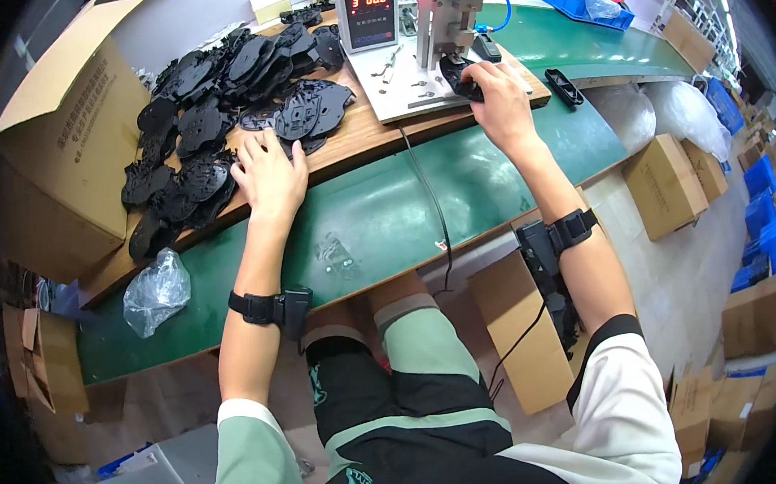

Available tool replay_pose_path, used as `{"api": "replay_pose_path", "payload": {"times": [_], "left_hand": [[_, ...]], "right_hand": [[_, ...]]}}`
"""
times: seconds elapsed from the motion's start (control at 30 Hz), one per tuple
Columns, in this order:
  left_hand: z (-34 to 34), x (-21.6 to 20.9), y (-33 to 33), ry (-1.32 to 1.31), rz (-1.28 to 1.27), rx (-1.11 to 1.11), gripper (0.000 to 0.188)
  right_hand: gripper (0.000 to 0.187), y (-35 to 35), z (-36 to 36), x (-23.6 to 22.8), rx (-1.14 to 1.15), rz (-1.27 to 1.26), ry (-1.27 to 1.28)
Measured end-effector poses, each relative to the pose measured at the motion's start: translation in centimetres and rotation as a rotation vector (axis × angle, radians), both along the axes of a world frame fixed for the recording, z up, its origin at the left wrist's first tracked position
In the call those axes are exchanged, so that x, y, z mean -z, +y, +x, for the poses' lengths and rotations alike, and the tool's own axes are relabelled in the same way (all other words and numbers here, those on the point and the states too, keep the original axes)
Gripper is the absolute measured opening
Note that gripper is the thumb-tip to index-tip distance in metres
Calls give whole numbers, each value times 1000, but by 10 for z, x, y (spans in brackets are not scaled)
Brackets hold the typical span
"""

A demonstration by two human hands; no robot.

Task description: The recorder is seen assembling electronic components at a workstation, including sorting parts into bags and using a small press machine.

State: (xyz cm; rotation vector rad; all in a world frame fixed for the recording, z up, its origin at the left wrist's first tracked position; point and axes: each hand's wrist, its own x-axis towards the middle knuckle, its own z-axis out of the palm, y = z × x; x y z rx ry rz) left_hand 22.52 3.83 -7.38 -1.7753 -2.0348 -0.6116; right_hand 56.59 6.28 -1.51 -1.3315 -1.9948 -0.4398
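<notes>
My right hand (505, 108) has its fingers curled on a black plastic part (461, 78), which sits beneath the metal head of a small bench press (451, 17). The fingers cover some of that part. On the left, my left hand (269, 177) lies with fingers apart at the near edge of a heap of flat, rounded black plastic parts (203, 126). Its fingertips reach one of the nearest pieces (300, 114); I see nothing gripped in them.
A digital display box (366, 11) with red digits stands beside the press. An open carton (61, 156) borders the heap at left. A clear plastic bag (157, 293) lies on the green bench (342, 257). A black oblong piece (563, 88) rests right of the press; a cable hangs off the front.
</notes>
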Motion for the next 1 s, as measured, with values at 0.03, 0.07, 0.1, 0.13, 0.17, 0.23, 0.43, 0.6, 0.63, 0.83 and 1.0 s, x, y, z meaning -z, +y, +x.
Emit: {"api": "replay_pose_path", "payload": {"times": [0.03, 0.07, 0.1, 0.13, 0.17, 0.23, 0.43, 0.6, 0.63, 0.83, 1.0], "left_hand": [[-3, -2, -1, -9, -4, -4, 51], [-6, -5, -1, -15, -7, 26, 51], [-9, -6, -2, -21, -10, 55, 52], [-13, -6, -1, -30, -9, 52, 52], [-17, -5, -1, -36, 10, 76, 52], [-18, -9, -3, -24, 84, 107, 48], [-9, -35, -7, -387, 331, 375, 34], [-9, -47, -12, -482, 556, 470, 23], [-11, -51, -13, -485, 567, 466, 19], [1, -40, -11, -691, 437, 603, 15], [14, -35, -8, -612, 468, 763, 27]], "right_hand": [[32, 1, 1, 0, 0, -16, 3], [32, 0, 2, 0, -3, -20, -6], [33, -1, 4, 0, -13, -29, -14], [34, -1, 4, -3, -23, -34, -22], [35, -2, 3, -4, -38, -79, -5], [35, -3, 3, -5, -35, -71, -22], [36, -3, 2, -6, -28, -90, -35], [36, -3, 4, -6, -17, -98, -38], [36, -2, 2, -6, -26, -96, -41], [35, -2, 2, -7, -12, -114, -46], [29, 3, 7, -25, -27, -217, -27]]}}
